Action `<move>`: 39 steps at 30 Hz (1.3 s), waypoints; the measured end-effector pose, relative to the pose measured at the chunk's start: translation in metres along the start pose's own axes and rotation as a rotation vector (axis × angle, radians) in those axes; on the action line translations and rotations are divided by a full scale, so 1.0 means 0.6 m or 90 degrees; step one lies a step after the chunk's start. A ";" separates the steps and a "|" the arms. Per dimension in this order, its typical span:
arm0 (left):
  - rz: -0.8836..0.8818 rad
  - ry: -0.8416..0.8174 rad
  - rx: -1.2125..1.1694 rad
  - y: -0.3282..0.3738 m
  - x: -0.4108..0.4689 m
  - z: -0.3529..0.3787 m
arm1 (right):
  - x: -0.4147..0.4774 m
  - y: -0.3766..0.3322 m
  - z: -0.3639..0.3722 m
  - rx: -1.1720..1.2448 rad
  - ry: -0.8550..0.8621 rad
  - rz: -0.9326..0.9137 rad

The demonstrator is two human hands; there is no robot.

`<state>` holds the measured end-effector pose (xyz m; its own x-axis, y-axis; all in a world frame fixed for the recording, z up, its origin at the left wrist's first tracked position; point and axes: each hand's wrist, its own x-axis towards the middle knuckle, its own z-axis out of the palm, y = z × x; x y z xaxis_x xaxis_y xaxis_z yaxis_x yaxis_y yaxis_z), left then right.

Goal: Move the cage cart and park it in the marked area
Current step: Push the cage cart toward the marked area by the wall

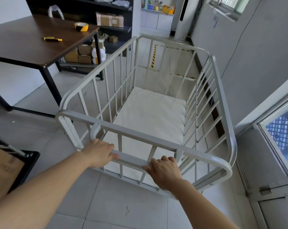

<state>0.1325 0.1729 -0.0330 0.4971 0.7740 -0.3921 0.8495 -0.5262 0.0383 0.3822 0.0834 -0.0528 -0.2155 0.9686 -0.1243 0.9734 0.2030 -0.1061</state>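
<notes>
The cage cart (149,113) fills the middle of the view, a pale metal frame with barred sides and a flat white floor, standing on the grey tiled ground. Beyond the far end of the cart, the marked area (154,57) shows through the bars as yellow-and-black striped tape on the floor, with thinner dashed lines that close a rectangle near the right wall. The cart is not inside these lines yet, as far as I can judge; its far end seems near the closest line, so the moving looks mostly done and the last push and the parking are left. To the left of the cart stands a dark wooden table (32,40), close to its side but apart, and on it lies a roll of striped tape (81,26) and a yellow cutter (52,39). At the near end of the cart, both hands are on the low handle bar (131,158). The left hand (99,153) is closed over the bar with fingers wrapped on top. The right hand (164,171) is also curled on it, thumb pointing along the bar.
</notes>
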 end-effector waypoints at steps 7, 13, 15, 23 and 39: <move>-0.012 0.009 -0.019 0.024 0.088 -0.035 | 0.057 0.080 -0.021 -0.007 -0.015 0.031; -0.020 0.019 -0.027 0.044 0.158 -0.070 | 0.107 0.134 -0.038 -0.008 -0.047 0.070; -0.024 0.019 -0.032 0.051 0.179 -0.082 | 0.123 0.153 -0.041 -0.009 -0.052 0.070; -0.014 0.026 -0.033 0.051 0.282 -0.121 | 0.204 0.234 -0.060 -0.028 -0.069 0.062; -0.007 0.043 -0.047 -0.019 0.517 -0.202 | 0.420 0.360 -0.090 -0.068 -0.093 0.110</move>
<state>0.2987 0.4617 -0.0439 0.4970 0.8026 -0.3297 0.8640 -0.4929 0.1025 0.5425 0.3792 -0.0536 -0.0470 0.9606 -0.2739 0.9978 0.0582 0.0329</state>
